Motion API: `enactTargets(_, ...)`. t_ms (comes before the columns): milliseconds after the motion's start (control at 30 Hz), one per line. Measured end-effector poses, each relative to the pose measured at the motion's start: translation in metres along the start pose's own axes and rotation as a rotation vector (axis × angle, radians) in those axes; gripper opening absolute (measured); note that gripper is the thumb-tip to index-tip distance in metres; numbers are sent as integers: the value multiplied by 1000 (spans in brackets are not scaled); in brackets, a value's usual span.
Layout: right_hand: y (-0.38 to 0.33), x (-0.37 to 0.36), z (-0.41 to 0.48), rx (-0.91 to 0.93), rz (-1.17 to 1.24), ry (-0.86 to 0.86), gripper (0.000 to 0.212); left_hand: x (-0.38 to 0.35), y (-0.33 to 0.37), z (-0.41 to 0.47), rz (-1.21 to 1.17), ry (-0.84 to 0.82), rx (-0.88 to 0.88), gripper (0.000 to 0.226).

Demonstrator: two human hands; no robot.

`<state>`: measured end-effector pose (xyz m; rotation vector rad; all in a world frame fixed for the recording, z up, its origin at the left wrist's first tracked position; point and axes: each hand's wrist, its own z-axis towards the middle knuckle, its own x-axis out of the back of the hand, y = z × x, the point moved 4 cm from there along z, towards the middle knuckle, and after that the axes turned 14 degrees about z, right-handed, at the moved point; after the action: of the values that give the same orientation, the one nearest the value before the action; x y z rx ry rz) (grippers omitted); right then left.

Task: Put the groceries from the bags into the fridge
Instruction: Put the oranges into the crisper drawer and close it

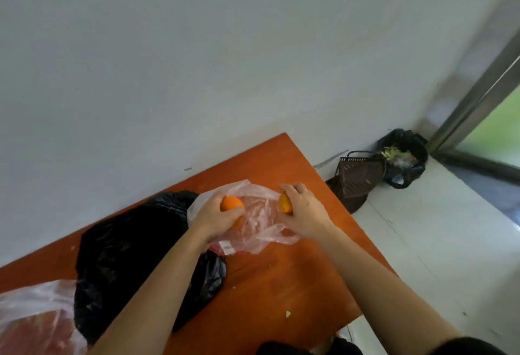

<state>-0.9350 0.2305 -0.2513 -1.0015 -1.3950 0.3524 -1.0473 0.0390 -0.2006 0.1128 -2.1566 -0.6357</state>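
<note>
My left grip is curled round one orange, and my right grip is curled round a second orange. Both fruits sit just above the thin pinkish bag, which lies slack beneath and between the grips on the table. Beside the left grip a black bag looks full, and nearer me another clear bag holds something red. No fridge shows, so I judge the task barely begun.
</note>
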Motion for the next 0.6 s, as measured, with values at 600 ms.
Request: enactTargets(600, 37, 121, -272, -486, 37, 869, 76, -103, 186, -105, 194, -9, -897, 66)
